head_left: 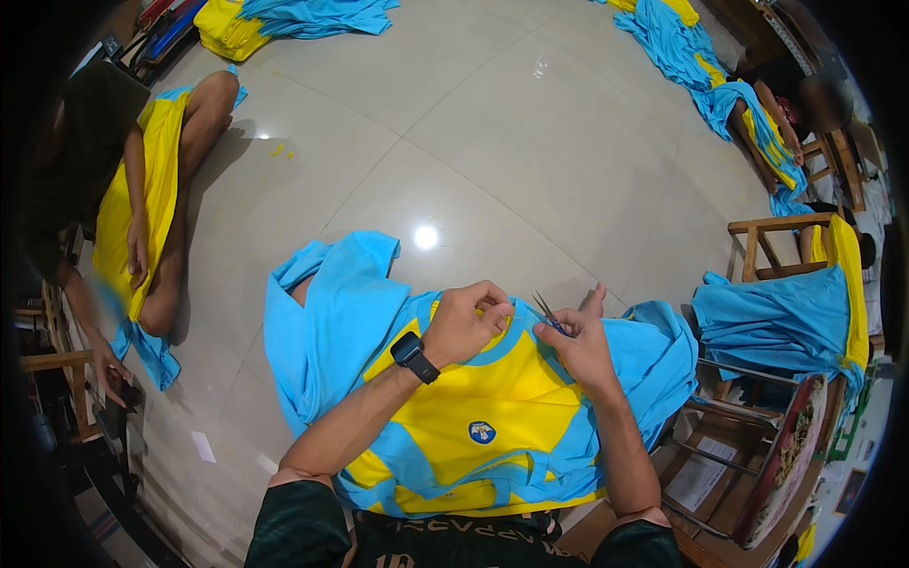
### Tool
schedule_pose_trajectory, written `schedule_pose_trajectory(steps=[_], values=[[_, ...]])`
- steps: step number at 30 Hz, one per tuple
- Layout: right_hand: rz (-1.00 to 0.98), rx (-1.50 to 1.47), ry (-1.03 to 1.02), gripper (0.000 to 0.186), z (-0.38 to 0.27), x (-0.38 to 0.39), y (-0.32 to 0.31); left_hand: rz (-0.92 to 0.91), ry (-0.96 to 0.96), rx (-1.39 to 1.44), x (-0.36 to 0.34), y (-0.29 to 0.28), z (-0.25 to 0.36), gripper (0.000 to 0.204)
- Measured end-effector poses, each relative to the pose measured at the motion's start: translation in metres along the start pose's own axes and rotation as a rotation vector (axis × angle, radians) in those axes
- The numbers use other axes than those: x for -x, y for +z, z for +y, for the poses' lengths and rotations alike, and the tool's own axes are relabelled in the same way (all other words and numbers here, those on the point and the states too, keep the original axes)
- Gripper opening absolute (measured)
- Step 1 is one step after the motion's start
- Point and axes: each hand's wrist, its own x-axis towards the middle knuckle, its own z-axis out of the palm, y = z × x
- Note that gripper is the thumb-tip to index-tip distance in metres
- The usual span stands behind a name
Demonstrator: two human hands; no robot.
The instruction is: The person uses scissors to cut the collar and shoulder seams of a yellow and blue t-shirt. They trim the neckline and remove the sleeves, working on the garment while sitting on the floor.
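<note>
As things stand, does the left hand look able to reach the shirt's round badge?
Probably yes: the round badge lies uncovered on the yellow-and-blue shirt, near the left hand, with nothing visible blocking the way.

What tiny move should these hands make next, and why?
Probably bring the small scissors in the right hand toward the left hand's fingertips: those fingers are curled together over the yellow-and-blue jersey, and the blades stand slightly apart from them. Whether they pinch a thread is too small to tell.
</note>
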Motion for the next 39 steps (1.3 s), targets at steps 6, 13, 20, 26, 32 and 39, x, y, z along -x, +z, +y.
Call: schedule_pose_trajectory(steps=[6,13,20,26,32,39], values=[[-0.045,-0.128,0.040,0.014,-0.002,0.000,-0.001,-0.040,0.270,-0.175,0.003,0.002,0.001,0.013],[-0.194,-0.363,0.138,0.012,0.001,-0.005,-0.005,-0.060,0.338,-0.208,0.005,0.016,-0.013,0.016],[-0.363,-0.581,0.212,0.017,0.002,-0.007,-0.011,-0.056,0.281,-0.098,0.010,0.025,-0.009,0.011],[-0.356,-0.613,0.242,0.022,0.004,-0.009,-0.012,-0.069,0.167,-0.016,0.009,0.022,-0.005,0.008],[-0.324,-0.529,0.188,0.021,0.009,-0.010,-0.012,-0.117,0.082,0.104,0.007,0.018,-0.010,0.011],[0.218,0.658,-0.591,0.032,0.018,-0.010,-0.013,-0.149,-0.048,0.219,0.001,0.015,-0.016,0.007]])
